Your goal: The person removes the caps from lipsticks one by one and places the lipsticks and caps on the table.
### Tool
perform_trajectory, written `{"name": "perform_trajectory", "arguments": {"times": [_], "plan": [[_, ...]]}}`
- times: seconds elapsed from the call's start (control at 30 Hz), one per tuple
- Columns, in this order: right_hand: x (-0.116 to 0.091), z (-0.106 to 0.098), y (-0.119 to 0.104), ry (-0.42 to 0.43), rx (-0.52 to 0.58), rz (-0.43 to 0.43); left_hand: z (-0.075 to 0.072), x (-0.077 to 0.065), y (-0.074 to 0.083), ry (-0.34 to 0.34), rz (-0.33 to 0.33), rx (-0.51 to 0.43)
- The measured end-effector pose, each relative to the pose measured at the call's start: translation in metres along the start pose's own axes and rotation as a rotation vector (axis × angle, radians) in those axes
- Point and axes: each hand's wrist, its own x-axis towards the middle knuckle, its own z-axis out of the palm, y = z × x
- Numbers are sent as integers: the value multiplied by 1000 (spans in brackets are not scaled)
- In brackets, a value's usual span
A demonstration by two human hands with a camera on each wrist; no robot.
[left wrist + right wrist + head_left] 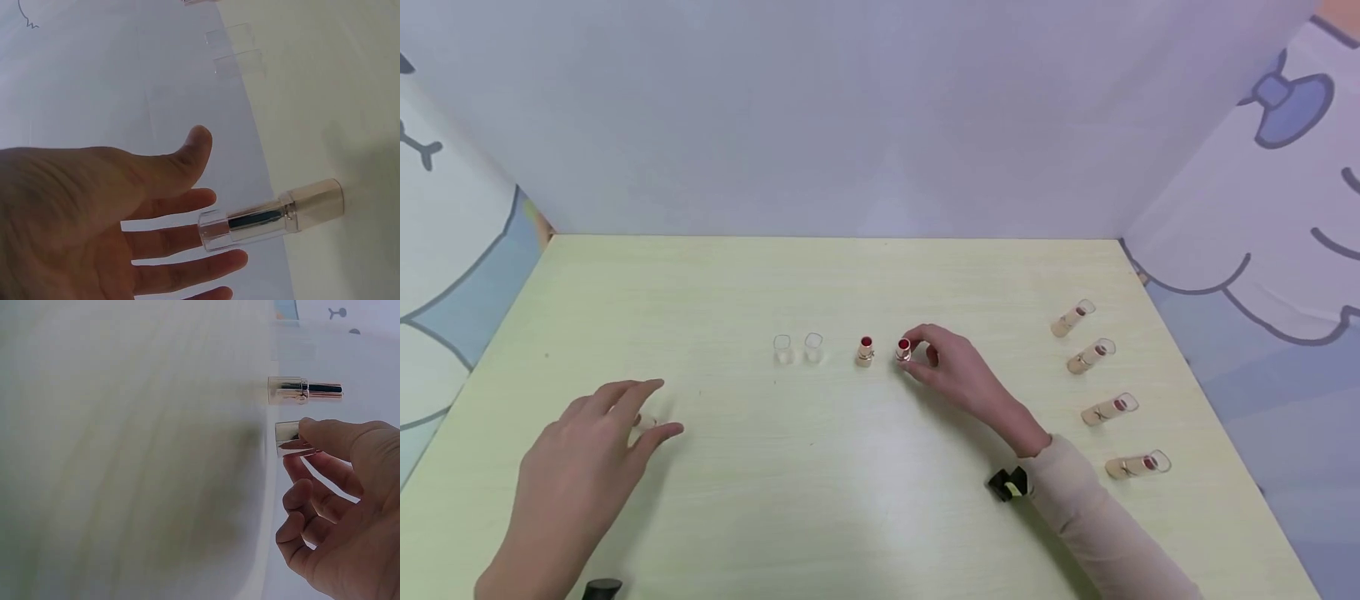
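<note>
My right hand (951,371) pinches an uncapped lipstick (903,353) between thumb and fingers, and its red tip faces up. In the right wrist view, the gold base (287,433) shows at the fingertips, close to the tabletop. Another uncapped lipstick (865,353) stands upright just to the left. Further left are two clear caps (783,350) side by side. My left hand (583,458) is spread at the table's left, thumb and fingers apart. A lipstick under a clear cap (317,203) stands beside its fingers, mostly hidden behind the hand in the head view.
Several capped lipsticks (1125,466) stand in a column along the right side of the pale wooden table (820,517). A plain light cloth (835,117) rises behind the back edge, with cartoon-printed cloth (1270,275) at both sides.
</note>
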Motion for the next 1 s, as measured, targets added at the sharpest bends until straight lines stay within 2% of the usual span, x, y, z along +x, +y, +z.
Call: {"name": "perform_trajectory", "arguments": {"times": [0.2,0.33,0.67,0.87,1.0], "plan": [[2,1,2,-27,-16,8,3,-5,-7,-74,-84,13],[2,1,3,-43,-15,17,5,-7,-10,-87,-91,2],[3,1,6,-67,0,26,8,-1,-11,-28,-14,-71],[-4,-4,1,-45,-22,47,3,7,-1,-11,28,-88],[-15,-7,-3,-10,-7,28,2,11,11,73,68,-132]]}}
